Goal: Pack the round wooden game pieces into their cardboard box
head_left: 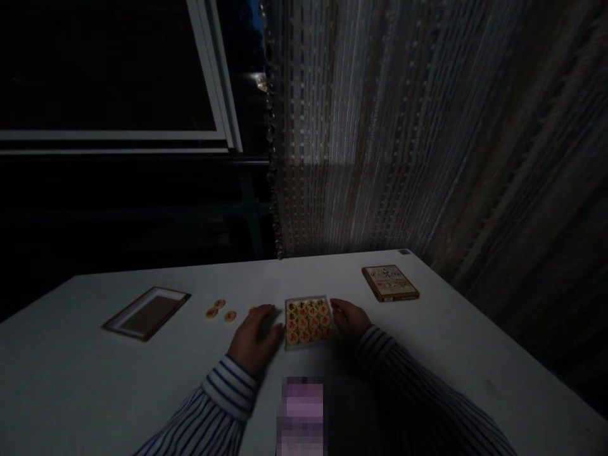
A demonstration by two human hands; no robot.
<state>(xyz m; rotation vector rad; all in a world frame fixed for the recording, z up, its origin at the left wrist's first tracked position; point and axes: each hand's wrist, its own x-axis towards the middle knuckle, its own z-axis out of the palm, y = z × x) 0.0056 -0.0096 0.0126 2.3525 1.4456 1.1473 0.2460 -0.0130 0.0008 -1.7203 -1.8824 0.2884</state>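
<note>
Dimness is softening everything in the head view, though the layout is reading clearly enough. Between the two hands a small shallow box [306, 297] is sitting on the white table [95, 380], and round discs [308, 320], pale with dark or red marks, are filling it in tight rows.

The left hand [256, 339] is lying palm down just beside the box's left wall, fingers loosely open and slightly bent, holding nothing. The right hand [349, 320] is resting against the opposite wall with its fingers curled; whether it is actually pinching that wall or only touching it cannot be told in this light. Striped sleeves [223, 396] are covering both wrists.

Out past the left hand, three loose discs [219, 310] are lying together, and farther the same way a flat framed tray [146, 311] is lying open side up. Beyond the right hand and a little ahead of it, a flat printed box [390, 282] is lying apart.

By its looks the small shallow box is probably light and thin-walled, with its contents only sitting loose inside, so any tilt is likely to be spilling them. The two opposite side walls are offering the safest hold, with the base kept level. The discs themselves are looking small, hard and smooth, best pinched by the rim
</note>
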